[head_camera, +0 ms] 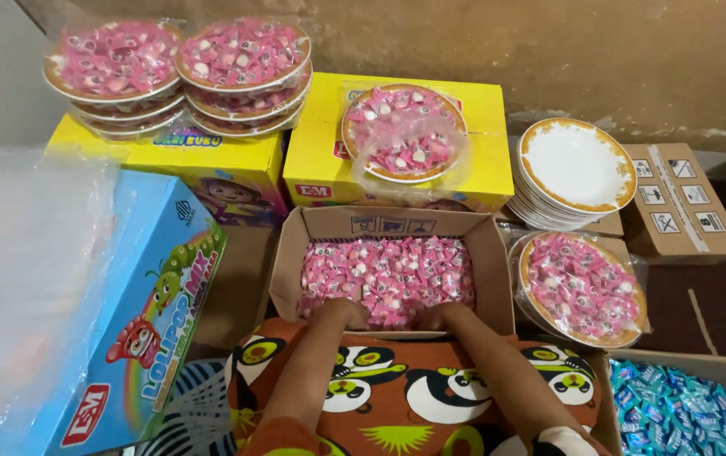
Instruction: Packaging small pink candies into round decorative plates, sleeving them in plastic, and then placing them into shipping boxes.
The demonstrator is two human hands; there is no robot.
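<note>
Both my hands reach into an open cardboard box filled with several pink wrapped candies. My left hand is buried among the candies at the box's near left. My right hand is pushed into them at the near middle. The fingers of both hands are hidden under the candies, so their grip cannot be seen. A gold-rimmed plate of pink candies wrapped in clear plastic lies just right of the box.
A stack of empty white gold-rimmed plates stands at the back right. Wrapped candy plates sit on yellow boxes; another wrapped plate lies nearby. A blue box under clear plastic bags is left. Blue candies fill a box bottom right.
</note>
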